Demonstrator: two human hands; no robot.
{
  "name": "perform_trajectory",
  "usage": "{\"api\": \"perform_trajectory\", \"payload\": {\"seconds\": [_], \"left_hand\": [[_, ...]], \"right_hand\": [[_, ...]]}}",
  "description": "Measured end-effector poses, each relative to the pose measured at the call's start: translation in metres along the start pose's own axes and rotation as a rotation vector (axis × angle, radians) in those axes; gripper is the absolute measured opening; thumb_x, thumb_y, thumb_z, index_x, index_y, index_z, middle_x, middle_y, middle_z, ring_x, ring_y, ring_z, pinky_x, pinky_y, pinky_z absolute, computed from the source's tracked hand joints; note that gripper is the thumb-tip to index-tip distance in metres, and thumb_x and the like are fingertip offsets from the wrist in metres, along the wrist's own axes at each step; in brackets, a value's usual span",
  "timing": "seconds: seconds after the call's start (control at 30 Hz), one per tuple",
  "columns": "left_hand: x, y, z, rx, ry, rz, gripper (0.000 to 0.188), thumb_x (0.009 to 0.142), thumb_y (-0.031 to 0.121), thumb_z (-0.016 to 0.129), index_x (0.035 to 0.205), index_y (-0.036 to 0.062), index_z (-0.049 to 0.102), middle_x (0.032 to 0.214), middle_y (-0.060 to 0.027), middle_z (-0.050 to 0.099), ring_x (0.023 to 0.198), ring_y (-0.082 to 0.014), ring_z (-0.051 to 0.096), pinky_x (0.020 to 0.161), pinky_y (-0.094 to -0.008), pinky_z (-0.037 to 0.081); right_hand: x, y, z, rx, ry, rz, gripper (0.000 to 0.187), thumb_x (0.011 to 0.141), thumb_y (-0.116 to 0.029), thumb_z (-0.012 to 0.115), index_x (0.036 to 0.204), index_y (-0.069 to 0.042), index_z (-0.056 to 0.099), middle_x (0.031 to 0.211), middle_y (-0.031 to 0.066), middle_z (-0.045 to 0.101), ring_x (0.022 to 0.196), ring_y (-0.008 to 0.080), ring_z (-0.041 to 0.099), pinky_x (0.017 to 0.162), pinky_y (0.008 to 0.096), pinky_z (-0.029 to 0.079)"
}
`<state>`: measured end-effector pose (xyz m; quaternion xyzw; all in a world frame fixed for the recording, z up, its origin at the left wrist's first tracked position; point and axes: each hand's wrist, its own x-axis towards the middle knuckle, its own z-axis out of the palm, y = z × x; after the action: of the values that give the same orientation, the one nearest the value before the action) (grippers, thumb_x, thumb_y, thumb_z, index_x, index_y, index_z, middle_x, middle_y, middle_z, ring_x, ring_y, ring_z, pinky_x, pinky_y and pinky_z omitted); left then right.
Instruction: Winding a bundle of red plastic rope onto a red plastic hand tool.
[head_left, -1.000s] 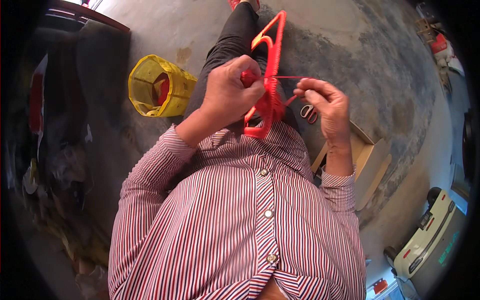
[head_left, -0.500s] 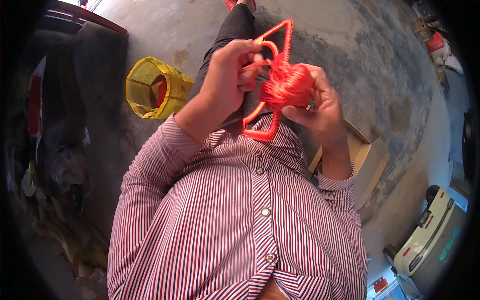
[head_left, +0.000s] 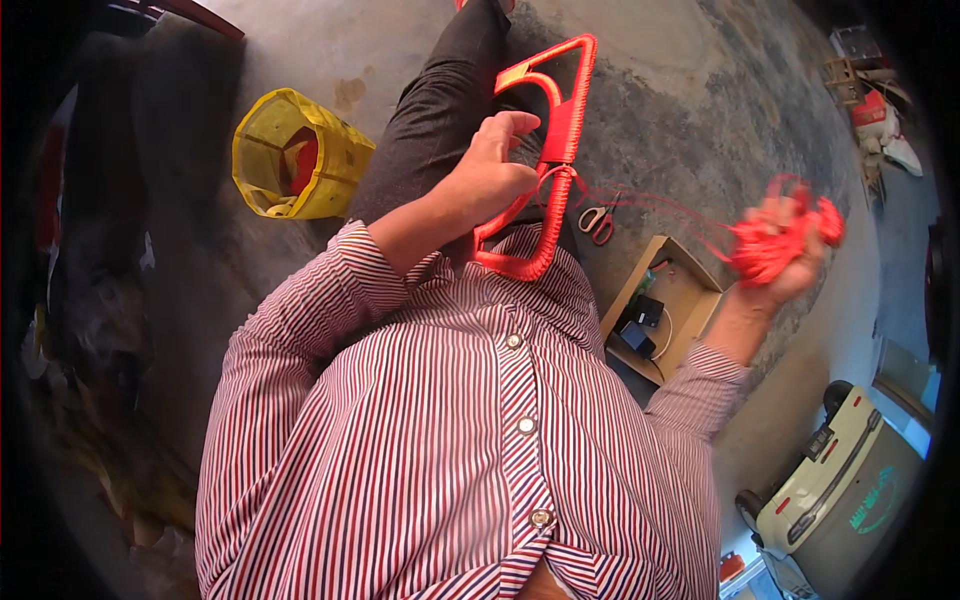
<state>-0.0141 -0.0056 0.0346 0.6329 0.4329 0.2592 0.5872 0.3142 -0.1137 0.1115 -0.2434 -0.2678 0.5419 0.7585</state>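
Note:
A red frame (head_left: 584,78) wound closely with cord lies across my lap, with a curved inner bar and a yellowish patch near its top. My left hand (head_left: 490,172) is closed about the inner part of this frame; some of its fingertips are hidden. Far out to the right, my right hand (head_left: 800,262) grips a loose bundle of red cord (head_left: 768,245), both smeared by motion. Thin red strands stretch from the bundle back to the frame's middle, where a loop of cord (head_left: 560,180) hangs beside my left hand.
Scissors (head_left: 598,222) lie on the concrete floor right of the frame. Nearer stands an open cardboard box (head_left: 706,300) holding dark items and a white cable. A yellow bin (head_left: 318,120) with red material inside stands left of my leg. A pale wheeled case (head_left: 825,465) is at lower right.
My right hand has swung far right with the cord bundle, drawing strands out from the frame. My left hand has shifted lower on the frame. The scissors and the box's contents have come into sight.

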Motion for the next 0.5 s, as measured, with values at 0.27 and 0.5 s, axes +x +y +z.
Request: {"api": "perform_trajectory", "payload": {"seconds": [0.27, 0.5], "left_hand": [[0.011, -0.01, 0.022, -0.335, -0.075, -0.188, 0.041, 0.091, 0.011, 0.061, 0.127, -0.0011, 0.047, 0.117, -0.0094, 0.056, 0.108, -0.016, 0.053, 0.096, -0.0296, 0.043], [0.01, -0.003, 0.02, -0.631, -0.165, -0.399, 0.026, 0.094, 0.007, 0.053, 0.12, -0.0002, 0.051, 0.103, -0.0072, 0.062, 0.091, -0.0146, 0.062, 0.081, -0.0283, 0.051]], "right_hand": [[-0.038, 0.154, 0.039, -0.239, 0.289, 0.607, 0.028, 0.081, -0.009, 0.061, 0.106, 0.003, 0.062, 0.082, 0.0066, 0.063, 0.07, 0.0143, 0.061, 0.068, 0.0292, 0.052], [-0.01, 0.107, 0.019, -0.198, 0.114, 0.431, 0.017, 0.081, -0.006, 0.06, 0.096, -0.001, 0.058, 0.076, 0.0077, 0.059, 0.064, 0.0178, 0.057, 0.064, 0.0311, 0.05]]}}
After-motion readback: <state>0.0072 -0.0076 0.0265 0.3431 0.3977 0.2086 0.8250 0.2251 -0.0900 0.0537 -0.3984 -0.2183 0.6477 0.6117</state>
